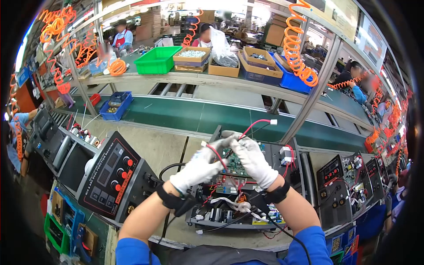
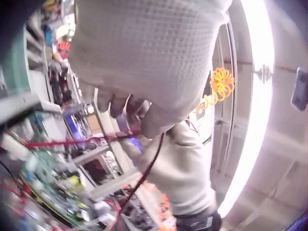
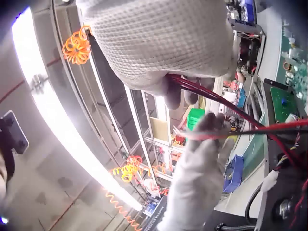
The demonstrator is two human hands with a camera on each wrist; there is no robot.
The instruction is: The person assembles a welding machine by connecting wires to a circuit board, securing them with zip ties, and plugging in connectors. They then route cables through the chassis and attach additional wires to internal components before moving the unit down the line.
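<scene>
Both hands wear white knit gloves and meet above an opened welding machine (image 1: 289, 176). My left hand (image 1: 198, 170) pinches red and black wires between thumb and fingers; one red wire (image 1: 216, 153) curves over this hand. Beside it, my right hand (image 1: 256, 163) grips a bundle of dark red wires (image 3: 216, 98), seen running out from under the thumb in the right wrist view. A red wire (image 1: 256, 123) with a white connector (image 1: 274, 122) at its end sticks out past the right fingers. Under the hands lies a green circuit board (image 1: 237, 167), partly hidden.
A welding machine with a control panel (image 1: 112, 172) stands close on the left; another opened machine (image 1: 331, 190) is at the right. Beyond runs a green conveyor (image 1: 176, 115). A shelf above it bears a green bin (image 1: 157, 62) and cardboard boxes. Orange coiled hoses (image 1: 293, 44) hang down.
</scene>
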